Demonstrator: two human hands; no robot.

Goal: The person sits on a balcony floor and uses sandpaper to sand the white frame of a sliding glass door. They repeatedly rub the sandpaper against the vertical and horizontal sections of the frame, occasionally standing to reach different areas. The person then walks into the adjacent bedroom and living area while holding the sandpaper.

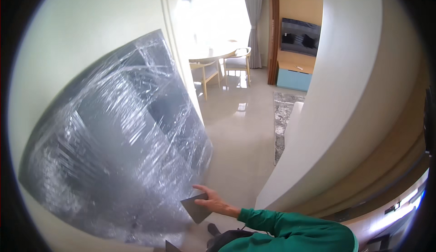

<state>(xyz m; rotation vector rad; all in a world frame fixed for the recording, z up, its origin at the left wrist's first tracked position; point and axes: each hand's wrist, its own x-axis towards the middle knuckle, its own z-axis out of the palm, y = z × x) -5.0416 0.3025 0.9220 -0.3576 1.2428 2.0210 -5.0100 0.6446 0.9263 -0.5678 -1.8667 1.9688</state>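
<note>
A large dark panel (118,116) wrapped in shiny clear plastic film leans against the white wall on the left. My right hand (212,201) reaches in from the lower right, in front of the panel's lower right edge. It holds a thin, flat dark grey piece (195,210) with straight edges, the thumb lying over its face and the index finger stretched out beyond it. What the piece is, I cannot make out. The tip of another dark flat piece (171,246) shows at the lower edge. My left hand is out of view.
Past the doorway stand a round table (213,53) and wooden chairs (236,63) by a bright curtained window. A wall-mounted television (299,36) hangs over a blue cabinet (294,78), with a grey rug (281,116) nearer. A white wall edge (327,129) rises at right.
</note>
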